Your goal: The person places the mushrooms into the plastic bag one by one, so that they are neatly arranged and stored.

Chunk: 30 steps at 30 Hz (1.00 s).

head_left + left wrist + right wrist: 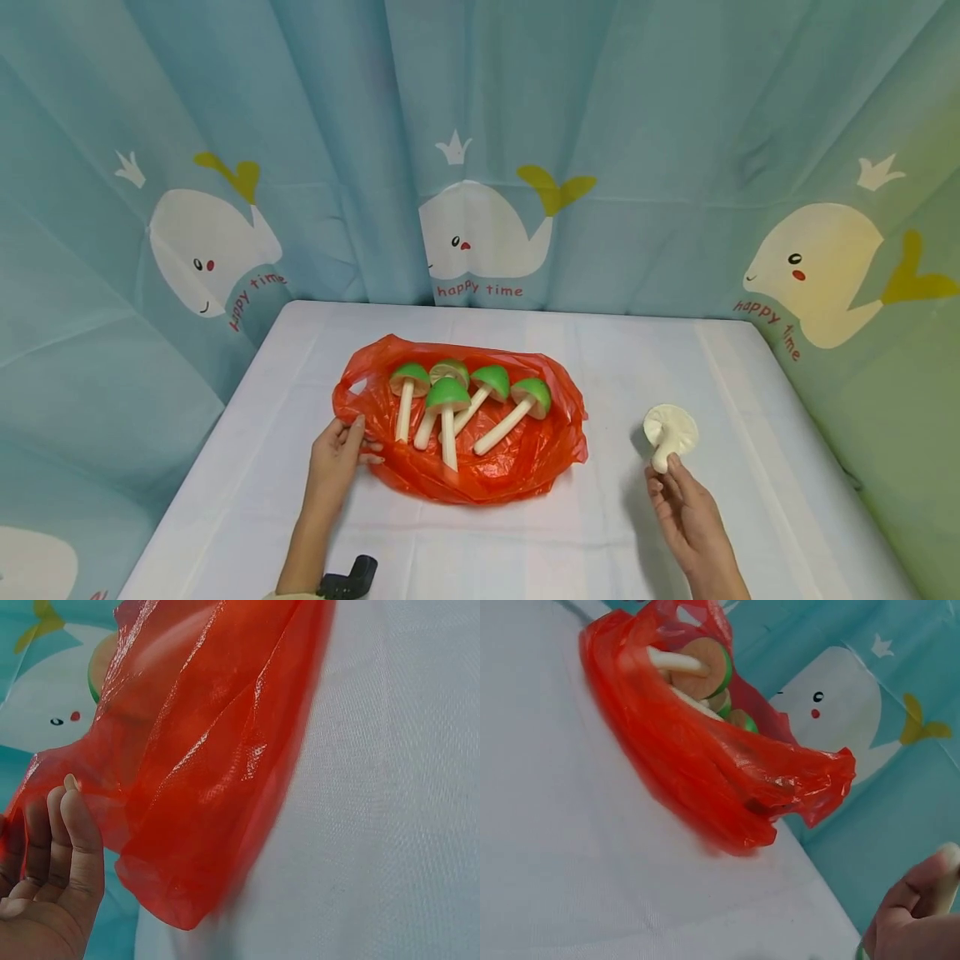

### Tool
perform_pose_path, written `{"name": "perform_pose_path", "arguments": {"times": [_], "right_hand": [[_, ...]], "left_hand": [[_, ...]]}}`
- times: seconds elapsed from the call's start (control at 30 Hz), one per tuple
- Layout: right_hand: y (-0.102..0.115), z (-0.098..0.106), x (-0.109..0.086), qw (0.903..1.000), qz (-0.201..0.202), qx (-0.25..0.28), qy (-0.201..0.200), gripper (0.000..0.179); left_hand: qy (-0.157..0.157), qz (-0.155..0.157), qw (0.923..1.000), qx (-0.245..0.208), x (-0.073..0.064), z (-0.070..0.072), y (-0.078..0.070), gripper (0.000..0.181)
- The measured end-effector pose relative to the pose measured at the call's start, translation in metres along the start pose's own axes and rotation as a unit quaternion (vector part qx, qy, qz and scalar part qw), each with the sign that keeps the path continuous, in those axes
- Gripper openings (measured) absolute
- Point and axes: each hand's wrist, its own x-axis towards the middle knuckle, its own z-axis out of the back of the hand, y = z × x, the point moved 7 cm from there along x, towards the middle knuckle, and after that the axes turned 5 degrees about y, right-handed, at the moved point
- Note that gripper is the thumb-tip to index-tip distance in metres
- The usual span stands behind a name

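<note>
A red plastic bag (517, 475) lies spread on the table with its mouth facing up. Inside it rest several toy mushrooms with green caps, one a green-capped mushroom (447, 396) with a pale stem. At the bag's left edge my left hand (335, 454) pinches the plastic; its fingers also show at the left of the left wrist view. To the right, my right hand (690, 517) holds a white mushroom (670, 427) by its stem, cap pointing away from me. In the right wrist view only part of that hand appears, at the lower right corner.
A white cloth covers the table (600, 542). Behind and on both sides hangs a blue-green curtain (645, 150) printed with whales. Near my left forearm a black angular object (352, 577) shows at the bottom edge.
</note>
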Motion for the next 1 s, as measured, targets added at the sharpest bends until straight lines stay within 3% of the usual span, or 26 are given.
{"name": "perform_pose_path", "arguments": {"times": [0.2, 0.43, 0.57, 0.8, 1.0], "right_hand": [[0.0, -0.012, 0.0, 0.9952, 0.026, -0.093, 0.016, 0.025], [0.0, -0.025, 0.003, 0.9682, 0.055, -0.244, 0.007, 0.037], [-0.001, -0.033, 0.006, 0.9565, 0.074, -0.282, 0.002, 0.037], [-0.009, -0.046, 0.011, 0.945, 0.083, -0.316, 0.0, 0.041], [-0.021, -0.064, 0.018, 0.9197, 0.08, -0.383, 0.029, 0.041]], "left_hand": [[-0.002, 0.006, 1.0, -0.001, 0.0, 0.001, 0.003, 0.037], [-0.002, 0.005, 1.0, -0.001, -0.001, 0.002, 0.003, 0.036], [-0.003, 0.005, 1.0, -0.003, -0.001, 0.003, 0.003, 0.036], [-0.004, 0.003, 1.0, -0.003, -0.001, 0.005, 0.003, 0.034], [-0.002, 0.005, 1.0, 0.002, -0.001, 0.005, 0.002, 0.036]]}}
